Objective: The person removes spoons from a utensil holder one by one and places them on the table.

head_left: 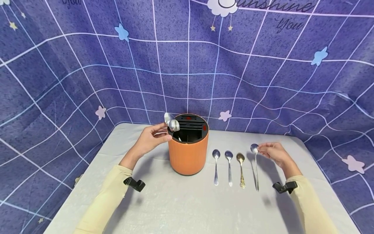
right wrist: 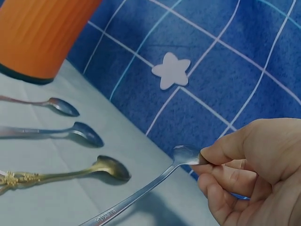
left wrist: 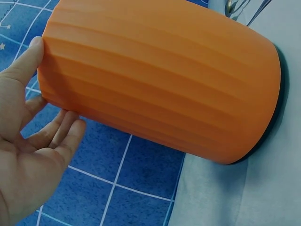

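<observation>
An orange utensil holder [head_left: 187, 157] with a black slotted top stands upright near the back of the table. Two silver spoons have their bowls up at its left rim; the nearer spoon [head_left: 174, 125] overlaps the farther one [head_left: 168, 117]. My left hand [head_left: 152, 138] grips the holder's upper left side, thumb at the front and fingers farther back. By its bowl, my right hand [head_left: 273, 152] pinches a long silver spoon [right wrist: 141, 190], its handle slanting down toward the table. Left of that lie a gold spoon [head_left: 241, 162] with an ornate handle and two silver spoons [head_left: 229, 164].
A pale cloth covers the table [head_left: 181, 204]. Behind it hangs a blue gridded curtain [head_left: 187, 65] with stars, close to the table's back edge. Both wrists carry a small black camera mount [head_left: 135, 184].
</observation>
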A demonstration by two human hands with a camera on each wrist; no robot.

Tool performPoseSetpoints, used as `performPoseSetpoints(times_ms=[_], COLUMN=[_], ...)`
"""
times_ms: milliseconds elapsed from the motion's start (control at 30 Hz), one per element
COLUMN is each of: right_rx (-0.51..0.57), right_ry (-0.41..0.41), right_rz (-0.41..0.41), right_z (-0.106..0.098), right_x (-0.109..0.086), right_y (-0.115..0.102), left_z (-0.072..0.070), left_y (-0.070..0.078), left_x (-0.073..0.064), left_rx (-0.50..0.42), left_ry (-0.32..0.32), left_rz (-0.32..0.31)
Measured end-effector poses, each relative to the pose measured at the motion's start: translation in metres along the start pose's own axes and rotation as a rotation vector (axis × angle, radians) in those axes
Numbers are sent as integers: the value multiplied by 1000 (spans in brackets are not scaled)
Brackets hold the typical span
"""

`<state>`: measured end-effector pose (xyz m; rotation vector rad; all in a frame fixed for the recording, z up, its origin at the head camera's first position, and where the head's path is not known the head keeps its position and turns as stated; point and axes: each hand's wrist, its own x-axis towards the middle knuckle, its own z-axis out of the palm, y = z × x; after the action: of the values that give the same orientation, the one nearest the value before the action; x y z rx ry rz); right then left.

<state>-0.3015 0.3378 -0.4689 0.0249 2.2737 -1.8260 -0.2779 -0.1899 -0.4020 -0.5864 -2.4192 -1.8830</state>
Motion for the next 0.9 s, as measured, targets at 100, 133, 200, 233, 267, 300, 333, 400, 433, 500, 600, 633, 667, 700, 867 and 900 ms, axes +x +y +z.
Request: performPoseSetpoints(times_ms=[100,133,200,233,267,300,333,400,433,500,600,633,667,700,867,900], right_rx=[12,9,1,2,2,3,4,6,9,21,31,32,34,32,28,26], right_ry=[-10,-8,-2,0,1,4,3,7,11,13,15,14,14,17,37,40], right_rz=[10,13,17,20,23,25,25,24,24,22,27,30,33,37,48,48], right_z=[-1,-1,-1,-1,-1,0,0,1,2,3,4,5,5,6,8,9], right_x=[1,1,2,3,3,4,4,5,6,7,9,9,10,10,12,12], right_y=[5,7,10,12,14,16,17,20,21,23,27,28,30,31,36,37], left_z=[0,0,0,0,0,0,0,0,0,0,-1,-1,-1,-1,-1,-1], left_y=[0,-1,-1,-1,-1,-1,-1,0,0,1,2,2,2,2,1,1], left_x=[0,0,0,0,0,0,0,0,0,1,1,1,1,1,1,1], left_rx=[-3,-2,-1,0,0,-1,0,0,1,2,9,10,12,13,12,10], left_ry=[-1,-1,-2,-2,-1,-1,-2,-3,-2,0,2,1,0,-1,-6,-6], left_rz=[-1,-2,-3,-2,-2,0,2,7,9,11,12,10,8,5,-10,-12])
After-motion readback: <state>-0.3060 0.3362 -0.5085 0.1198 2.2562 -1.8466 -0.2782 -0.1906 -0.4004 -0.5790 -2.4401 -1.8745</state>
